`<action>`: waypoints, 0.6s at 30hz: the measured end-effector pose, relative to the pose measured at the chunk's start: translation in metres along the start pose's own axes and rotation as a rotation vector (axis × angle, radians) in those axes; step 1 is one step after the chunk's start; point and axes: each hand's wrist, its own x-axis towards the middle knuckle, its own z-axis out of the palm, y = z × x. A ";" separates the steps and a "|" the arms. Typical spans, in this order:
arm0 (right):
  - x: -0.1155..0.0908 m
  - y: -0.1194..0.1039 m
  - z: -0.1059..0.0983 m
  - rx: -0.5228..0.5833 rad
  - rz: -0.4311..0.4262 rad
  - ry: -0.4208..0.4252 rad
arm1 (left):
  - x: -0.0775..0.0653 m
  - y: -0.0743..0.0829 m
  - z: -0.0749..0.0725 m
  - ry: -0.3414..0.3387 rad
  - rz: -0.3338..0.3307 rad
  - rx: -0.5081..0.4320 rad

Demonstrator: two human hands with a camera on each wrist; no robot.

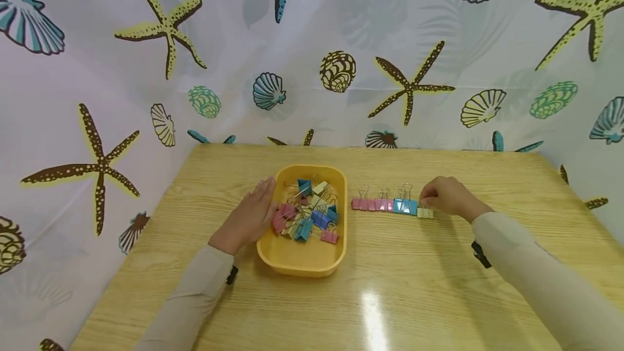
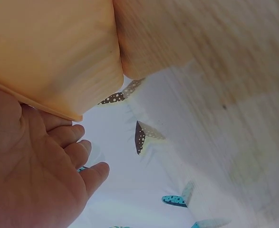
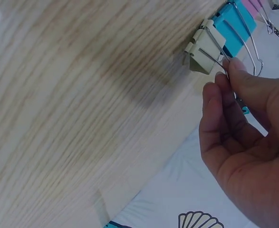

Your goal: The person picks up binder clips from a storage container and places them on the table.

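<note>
My right hand (image 1: 450,197) pinches the wire handle of a cream binder clip (image 1: 426,213) between thumb and fingertips; the right wrist view shows this grip close up. That clip stands at the right end of a row, beside a blue binder clip (image 1: 405,207). Further left in the row are two pink binder clips (image 1: 363,204), their wire handles pointing away. My left hand (image 1: 249,214) lies with straight fingers against the left side of a yellow tray (image 1: 302,260). In the left wrist view the fingers touch the tray's rim (image 2: 58,113).
Inside the tray lies a loose pile of pink, cream, teal and blue binder clips (image 1: 320,220), several of each lying at odd angles. The wooden table (image 1: 409,297) ends at a white cloth (image 1: 312,107) printed with starfish and shells, which rises behind and at both sides.
</note>
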 end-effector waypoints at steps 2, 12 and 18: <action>0.001 0.000 0.001 -0.002 -0.003 0.008 | 0.000 -0.001 0.000 0.001 -0.003 0.000; 0.002 0.004 0.003 -0.025 -0.011 0.043 | -0.001 0.000 -0.001 -0.017 -0.010 -0.010; 0.001 0.004 0.003 -0.026 -0.004 0.051 | 0.000 0.000 -0.001 -0.012 -0.001 -0.008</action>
